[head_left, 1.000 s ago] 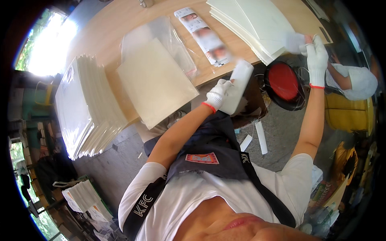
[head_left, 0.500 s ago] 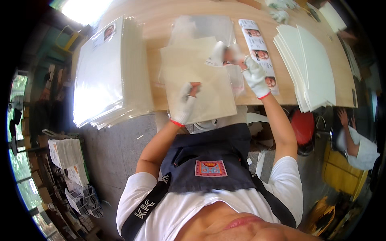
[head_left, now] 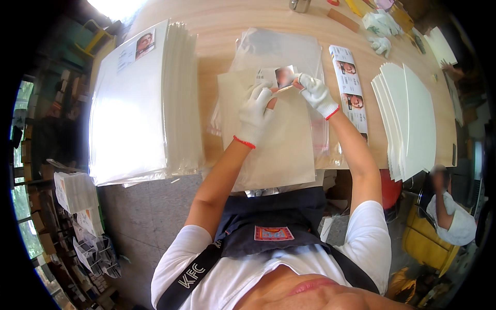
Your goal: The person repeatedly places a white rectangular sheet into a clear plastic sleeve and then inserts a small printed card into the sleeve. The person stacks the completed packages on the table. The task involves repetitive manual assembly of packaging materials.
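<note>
A white label with a face photo [head_left: 281,76] is at the far part of a cream sheet [head_left: 276,155] in front of me. My left hand [head_left: 257,111], in a white fingerless glove with a red cuff, pinches the label's near edge. Gloved the same way, my right hand [head_left: 316,94] is closed on the label's right end. That near edge looks slightly bent up between my fingers. Beneath the cream sheet lie clear plastic sleeves [head_left: 281,46]. To the right is a strip of similar labels [head_left: 351,82].
A tall stack of plastic-sleeved sheets [head_left: 129,103] stands at the left, a photo label on its top one. Fanned white sheets [head_left: 408,113] lie at the right. Farther back are white gloves [head_left: 381,46] and a metal cup [head_left: 299,5]. Another person [head_left: 449,212] sits at the right.
The label has come from the right onto the far part of the cream sheet. My left hand has moved up and taken its near edge. The view has shifted, too.
</note>
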`<state>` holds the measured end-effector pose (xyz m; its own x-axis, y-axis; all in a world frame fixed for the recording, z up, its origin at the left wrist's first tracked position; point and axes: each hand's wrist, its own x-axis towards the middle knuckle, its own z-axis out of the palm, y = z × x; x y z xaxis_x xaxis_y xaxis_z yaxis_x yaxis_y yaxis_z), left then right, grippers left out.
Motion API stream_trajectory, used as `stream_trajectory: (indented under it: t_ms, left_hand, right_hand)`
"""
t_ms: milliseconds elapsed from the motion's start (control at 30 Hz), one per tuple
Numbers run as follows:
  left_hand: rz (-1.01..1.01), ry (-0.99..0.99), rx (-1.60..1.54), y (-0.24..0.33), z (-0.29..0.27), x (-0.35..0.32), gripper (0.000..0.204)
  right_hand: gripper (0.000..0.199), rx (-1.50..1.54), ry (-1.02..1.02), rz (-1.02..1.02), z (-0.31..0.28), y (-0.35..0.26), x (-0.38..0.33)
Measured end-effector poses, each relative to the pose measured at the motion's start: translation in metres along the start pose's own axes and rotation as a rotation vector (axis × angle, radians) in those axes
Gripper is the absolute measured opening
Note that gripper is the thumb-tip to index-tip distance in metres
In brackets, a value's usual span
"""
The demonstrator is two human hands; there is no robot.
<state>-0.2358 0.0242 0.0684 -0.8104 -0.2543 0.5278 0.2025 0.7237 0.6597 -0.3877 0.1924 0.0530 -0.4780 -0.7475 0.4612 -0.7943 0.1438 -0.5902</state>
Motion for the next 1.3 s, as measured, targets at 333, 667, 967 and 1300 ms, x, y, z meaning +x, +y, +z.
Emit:
stream_trajectory:
  t_ms: [333, 667, 967, 1300]
  left_hand:
    - [-0.122, -0.334, 0.441, -0.054, 0.027, 0.007, 0.051]
    - [-0.069, -0.375, 0.582, -0.045, 0.015, 0.007, 0.05]
    - [-0.294, -0.024, 0.234, 0.017, -0.101, -0.153, 0.042]
    - [-0.613, -0.143, -0.305, 0.056, -0.129, -0.17, 0.03]
  right_hand:
    - [0.016, -0.221, -0.143, -0.022, 0.005, 0.015, -0.006]
    - [0.021, -0.633, -0.069, -0.078, -0.023, -0.018, -0.03]
    - [0.027, -0.359, -0.098, 0.526, -0.032, -0.157, -0.13]
    - [0.035, 0.818, 0.141, 1.356, 0.015, -0.157, -0.223]
